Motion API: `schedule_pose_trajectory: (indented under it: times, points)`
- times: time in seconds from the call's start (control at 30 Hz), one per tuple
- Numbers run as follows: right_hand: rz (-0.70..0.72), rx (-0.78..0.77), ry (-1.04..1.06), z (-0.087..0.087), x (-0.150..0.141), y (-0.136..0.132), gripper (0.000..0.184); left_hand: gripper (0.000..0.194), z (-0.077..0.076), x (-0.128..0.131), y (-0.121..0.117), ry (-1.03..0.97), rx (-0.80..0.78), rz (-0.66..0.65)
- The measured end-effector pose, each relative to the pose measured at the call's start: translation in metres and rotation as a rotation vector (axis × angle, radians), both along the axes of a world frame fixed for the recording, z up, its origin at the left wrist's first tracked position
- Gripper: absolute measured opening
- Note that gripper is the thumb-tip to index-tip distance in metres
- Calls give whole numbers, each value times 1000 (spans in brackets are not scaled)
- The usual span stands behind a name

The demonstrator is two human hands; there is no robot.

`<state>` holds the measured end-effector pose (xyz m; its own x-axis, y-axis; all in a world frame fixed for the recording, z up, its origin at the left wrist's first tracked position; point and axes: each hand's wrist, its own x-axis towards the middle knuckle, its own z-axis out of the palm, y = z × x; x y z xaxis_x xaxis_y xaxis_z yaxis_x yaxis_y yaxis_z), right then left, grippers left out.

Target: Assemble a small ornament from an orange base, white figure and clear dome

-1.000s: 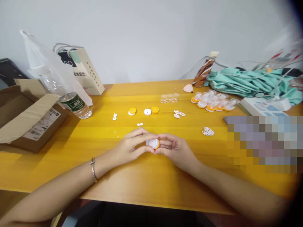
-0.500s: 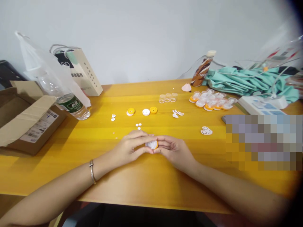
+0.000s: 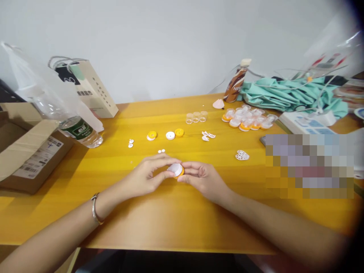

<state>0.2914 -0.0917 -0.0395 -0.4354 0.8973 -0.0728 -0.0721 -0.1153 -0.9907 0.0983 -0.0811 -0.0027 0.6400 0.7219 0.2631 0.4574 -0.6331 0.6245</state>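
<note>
Both hands meet low over the yellow table, pinching one small round white-and-orange part between their fingertips. My left hand grips it from the left, with a metal bracelet on that wrist. My right hand grips it from the right. Just beyond the hands lie two tiny white discs. Further back sit loose yellow and white round parts, three clear cups, white cut-out pieces and another white cut-out piece.
A heap of finished orange-and-clear parts lies at back right, beside a brown drink bottle and teal cloth. At left are an open cardboard box, a water bottle in plastic and a paper bag. A power strip is at right.
The camera view has drifted, so everything sits a little further left in the picture. Both hands stay together on the small part, turning it slightly.
</note>
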Motion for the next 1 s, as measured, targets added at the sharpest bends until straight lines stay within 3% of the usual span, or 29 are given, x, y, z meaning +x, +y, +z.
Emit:
schedule_pose_trajectory:
  times: [0.3,0.57,1.0]
  points:
    - [-16,-5,22,2,-1,-3,27,31,4,-1,-2,32,8,-60]
    - [-32,33,47,-1,-3,-7,32,36,-8,3,-8,13,154,-49]
    - [-102,73,101,2,-5,-11,32,34,-10,6,-19,-91,248,119]
